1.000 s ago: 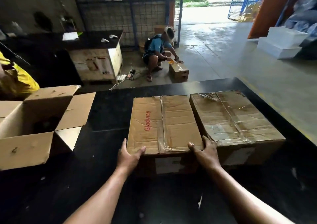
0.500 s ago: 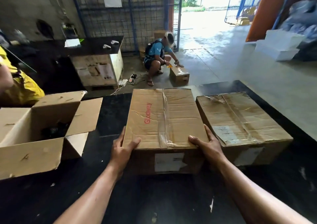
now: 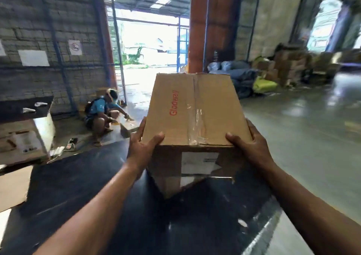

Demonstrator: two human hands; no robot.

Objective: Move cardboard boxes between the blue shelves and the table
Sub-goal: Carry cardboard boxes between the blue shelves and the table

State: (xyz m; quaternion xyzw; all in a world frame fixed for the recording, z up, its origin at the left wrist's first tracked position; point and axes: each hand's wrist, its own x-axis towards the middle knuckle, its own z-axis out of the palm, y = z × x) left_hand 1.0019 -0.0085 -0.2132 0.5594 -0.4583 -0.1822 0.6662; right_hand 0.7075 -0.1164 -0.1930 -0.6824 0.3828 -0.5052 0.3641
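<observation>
A taped cardboard box (image 3: 195, 110) with red lettering on top is lifted clear of the black table (image 3: 82, 192), held in front of me. My left hand (image 3: 143, 145) grips its near left corner, thumb on top. My right hand (image 3: 248, 143) grips the near right corner the same way. A white label shows on the box's near face. The second box that stood on the table is hidden behind the held one or out of view. No blue shelves are in sight.
A person (image 3: 101, 114) crouches on the floor beyond the table beside a small box (image 3: 128, 127). A cardboard flap (image 3: 13, 186) lies at the table's left edge. Stacked boxes and bags (image 3: 273, 73) sit at the back right. Concrete floor (image 3: 312, 137) stretches right.
Both hands raised the box off the table and up toward me. My view lifted and swung right, so the open box and the second box left the frame.
</observation>
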